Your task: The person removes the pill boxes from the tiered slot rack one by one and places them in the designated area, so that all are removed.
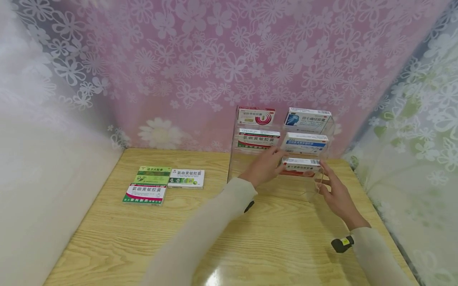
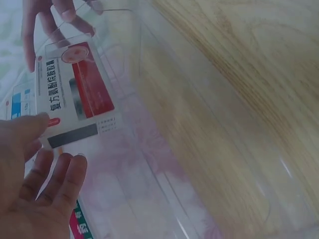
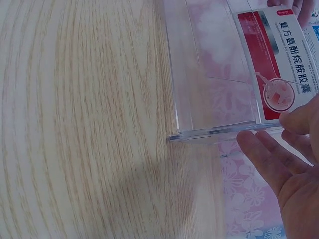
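A white and red medicine box (image 1: pixel 300 167) sits in the lowest tier, right side, of a clear acrylic display rack (image 1: pixel 250 167). At the box's left end my left hand (image 1: pixel 262 165) pinches it; in the left wrist view the thumb (image 2: pixel 35 127) lies over the front corner while the other fingers curl loosely below. My right hand (image 1: pixel 336 194) is at the box's right end. The right wrist view shows its thumb (image 3: pixel 296 119) at the box's lower corner, and straight fingers (image 3: pixel 266 154) along the rack's outer side.
Higher tiers hold a red-edged white box (image 1: pixel 255 116), a blue-pictured box (image 1: pixel 307 120), a green and red box (image 1: pixel 258 140) and a blue-striped box (image 1: pixel 305 144). Several boxes lie on the wooden table (image 1: pixel 107 230) at left, including a light green one (image 1: pixel 152 174). Floral curtain (image 1: pixel 196 79) hangs behind.
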Tool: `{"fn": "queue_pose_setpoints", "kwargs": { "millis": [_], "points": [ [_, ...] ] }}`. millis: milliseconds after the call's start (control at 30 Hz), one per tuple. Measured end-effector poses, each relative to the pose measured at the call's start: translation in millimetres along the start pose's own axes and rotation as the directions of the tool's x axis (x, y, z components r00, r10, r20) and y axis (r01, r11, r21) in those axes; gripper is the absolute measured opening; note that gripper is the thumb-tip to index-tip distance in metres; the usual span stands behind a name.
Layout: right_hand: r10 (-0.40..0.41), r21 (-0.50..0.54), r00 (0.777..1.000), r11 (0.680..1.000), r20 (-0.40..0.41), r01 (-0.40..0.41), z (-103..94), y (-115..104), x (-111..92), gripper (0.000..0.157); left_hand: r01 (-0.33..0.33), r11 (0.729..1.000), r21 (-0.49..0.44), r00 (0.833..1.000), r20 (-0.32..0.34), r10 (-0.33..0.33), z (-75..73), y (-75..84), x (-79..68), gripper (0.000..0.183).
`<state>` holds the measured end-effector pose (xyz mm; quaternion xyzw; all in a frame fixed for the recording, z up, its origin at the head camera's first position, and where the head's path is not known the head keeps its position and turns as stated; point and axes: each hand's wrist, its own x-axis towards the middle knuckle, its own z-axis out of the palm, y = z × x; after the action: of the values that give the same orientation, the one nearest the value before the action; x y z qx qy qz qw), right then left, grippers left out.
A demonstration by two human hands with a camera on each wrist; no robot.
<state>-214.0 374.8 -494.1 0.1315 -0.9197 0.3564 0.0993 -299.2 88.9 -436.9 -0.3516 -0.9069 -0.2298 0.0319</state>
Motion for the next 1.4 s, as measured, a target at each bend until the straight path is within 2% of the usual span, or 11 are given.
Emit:
{"fn": "queue_pose_setpoints", "kwargs": {
  "millis": [100,300,400,567,633,800,900,1033,1233,1400],
  "points": [
    [0.000,0.008,1.000,1.000,-0.003,0.000,1.1,0,-1,0.083,0.010,1.000,0.000,0.999,-0.041,-0.010,6.7,2.2,1.9,0.040],
    [-0.012,0.023,1.000,1.000,-0.013,0.012,1.8,-2,-1,0.083,-0.009,0.998,-0.064,0.996,-0.084,0.004,6.5,-0.4,-1.3,0.033],
    [-0.018,0.022,1.000,1.000,-0.014,0.019,2.3,-1,-2,0.083,-0.022,0.993,-0.113,0.994,-0.112,0.010,0.8,-6.1,-6.3,0.035],
    [-0.036,0.019,0.999,0.999,-0.017,0.036,2.7,0,-2,0.084,-0.010,0.974,-0.227,0.986,-0.164,-0.028,-20.8,-16.6,-22.3,0.039],
    [-0.038,0.016,0.999,0.999,-0.017,0.038,2.8,0,-2,0.084,-0.007,0.961,-0.278,0.982,-0.182,-0.045,-31.9,-20.1,-30.9,0.039],
    [-0.033,0.006,0.999,0.999,-0.010,0.033,2.8,-1,-1,0.085,-0.048,0.927,-0.372,0.968,-0.246,-0.049,-60.9,-32.5,-55.0,0.036],
    [-0.029,0.003,1.000,1.000,-0.006,0.029,2.5,-1,-1,0.085,-0.060,0.911,-0.407,0.960,-0.273,-0.059,-77.5,-44.9,-71.2,0.036],
    [-0.026,0.003,1.000,1.000,-0.005,0.026,2.5,-1,-1,0.085,-0.054,0.906,-0.419,0.954,-0.289,-0.077,-97.0,-68.5,-94.9,0.039],
    [-0.038,0.001,0.999,0.999,-0.008,0.038,2.2,-2,0,0.083,0.042,0.921,-0.388,0.946,-0.280,-0.162,-118.6,-113.0,-137.4,0.039],
    [-0.043,-0.004,0.999,0.999,-0.010,0.043,1.8,-3,-1,0.083,0.117,0.914,-0.388,0.948,-0.232,-0.220,-124.9,-142.1,-169.9,0.039]
  ]
}}
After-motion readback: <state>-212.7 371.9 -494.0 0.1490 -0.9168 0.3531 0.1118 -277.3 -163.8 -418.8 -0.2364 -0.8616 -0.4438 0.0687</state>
